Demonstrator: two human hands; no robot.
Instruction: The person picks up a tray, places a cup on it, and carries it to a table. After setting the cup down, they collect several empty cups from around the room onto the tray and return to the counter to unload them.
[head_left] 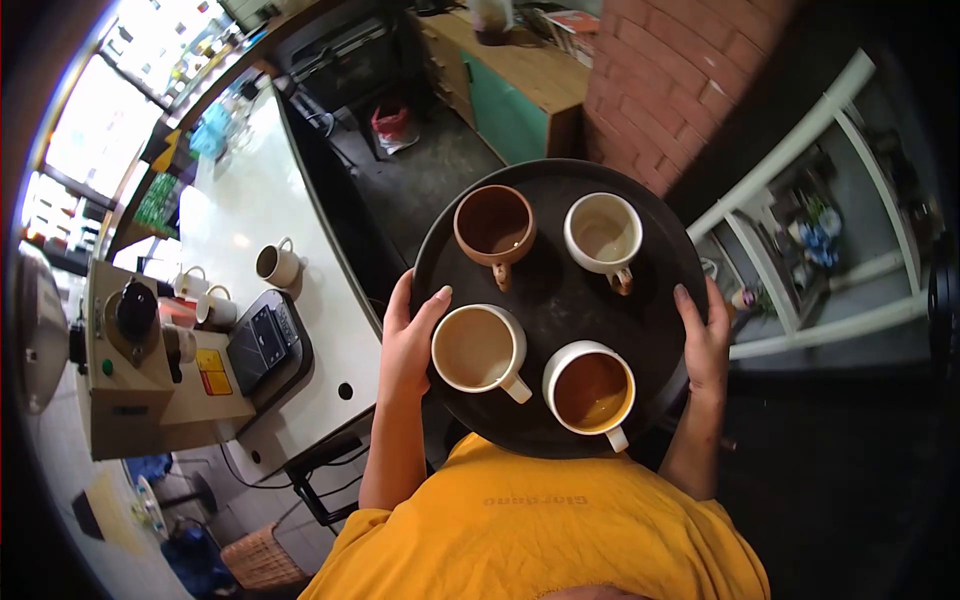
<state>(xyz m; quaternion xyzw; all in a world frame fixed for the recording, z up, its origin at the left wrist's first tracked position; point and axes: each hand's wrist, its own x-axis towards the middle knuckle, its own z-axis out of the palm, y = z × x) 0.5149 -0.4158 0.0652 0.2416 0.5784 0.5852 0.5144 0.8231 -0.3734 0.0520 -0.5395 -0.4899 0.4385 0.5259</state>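
A round dark tray [565, 310] is held level in front of my yellow shirt. My left hand [408, 335] grips its left rim, thumb on top. On the right rim, my right hand [706, 335] holds on in the same way. Several cups stand apart on the tray: a brown cup [494, 226] at the back left, a white cup [603, 234] at the back right, a cream cup [478, 348] at the front left beside my left thumb, and a white cup with an orange-brown inside [590, 392] at the front right.
To the left, a white counter [330, 300] bears a mug [277, 263], a black scale [268, 345] and a beige grinder [140, 350]. A green-doored cabinet [505, 110] and a brick pillar [675, 80] stand ahead. A white frame [840, 320] is at the right.
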